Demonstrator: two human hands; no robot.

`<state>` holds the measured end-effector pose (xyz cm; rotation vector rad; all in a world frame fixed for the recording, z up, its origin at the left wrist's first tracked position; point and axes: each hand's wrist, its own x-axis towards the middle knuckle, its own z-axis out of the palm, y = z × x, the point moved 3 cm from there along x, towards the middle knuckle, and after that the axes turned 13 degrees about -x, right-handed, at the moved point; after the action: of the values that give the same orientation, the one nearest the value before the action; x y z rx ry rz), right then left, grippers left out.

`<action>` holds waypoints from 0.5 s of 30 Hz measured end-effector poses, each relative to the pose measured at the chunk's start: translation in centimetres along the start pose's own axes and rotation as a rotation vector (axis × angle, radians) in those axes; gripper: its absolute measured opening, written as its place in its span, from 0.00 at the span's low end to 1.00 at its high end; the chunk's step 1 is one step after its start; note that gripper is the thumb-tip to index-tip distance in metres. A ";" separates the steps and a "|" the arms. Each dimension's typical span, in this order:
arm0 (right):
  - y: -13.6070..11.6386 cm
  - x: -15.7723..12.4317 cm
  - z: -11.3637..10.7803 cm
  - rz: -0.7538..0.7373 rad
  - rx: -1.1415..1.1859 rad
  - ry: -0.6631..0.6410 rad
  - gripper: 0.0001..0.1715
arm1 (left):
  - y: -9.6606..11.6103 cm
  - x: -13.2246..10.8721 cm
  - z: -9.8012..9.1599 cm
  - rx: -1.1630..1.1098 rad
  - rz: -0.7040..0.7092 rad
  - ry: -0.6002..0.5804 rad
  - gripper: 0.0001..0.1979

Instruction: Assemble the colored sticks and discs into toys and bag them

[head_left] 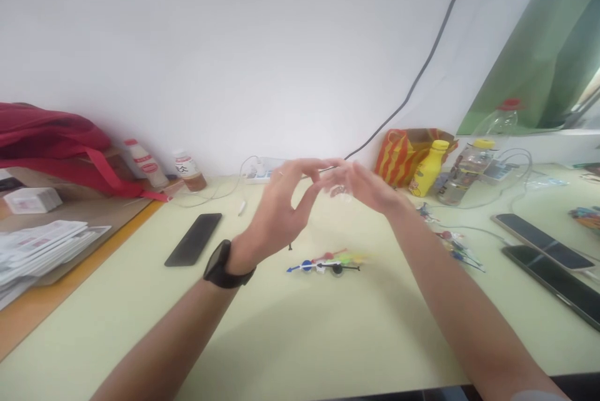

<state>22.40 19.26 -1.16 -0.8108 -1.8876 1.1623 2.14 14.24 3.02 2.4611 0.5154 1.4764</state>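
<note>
Both my left hand and right hand hang close together above the tabletop; through blur, I cannot tell whether my fingers grip anything. Coloured pieces lie below, at six o'clock; a dipping wrist could scatter them.

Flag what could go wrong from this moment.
1. The left hand and right hand are raised over the small blue, white, black, red and yellow-green arrow-shaped pieces; lowering carelessly might scatter them.
2. The right forearm appears close to a loose cluster of small multicoloured pieces and could brush it.
3. Blurred fingertips hide whether anything is held; a small piece there could slip.
</note>
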 end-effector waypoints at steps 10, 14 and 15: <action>1.3 0.8 6.1 -0.133 0.376 -0.508 0.70 | -1.9 -0.1 -0.9 0.104 0.064 0.222 0.10; 1.4 0.8 5.8 -0.155 0.357 -0.492 0.60 | -2.0 0.1 -1.4 0.072 0.054 0.209 0.10; 1.5 0.9 5.5 -0.165 0.344 -0.483 0.56 | -1.9 0.2 -1.5 0.040 0.041 0.199 0.10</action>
<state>17.48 18.16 -3.92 -0.1879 -1.9970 1.6205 0.55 16.10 3.15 2.3812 0.5388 1.7554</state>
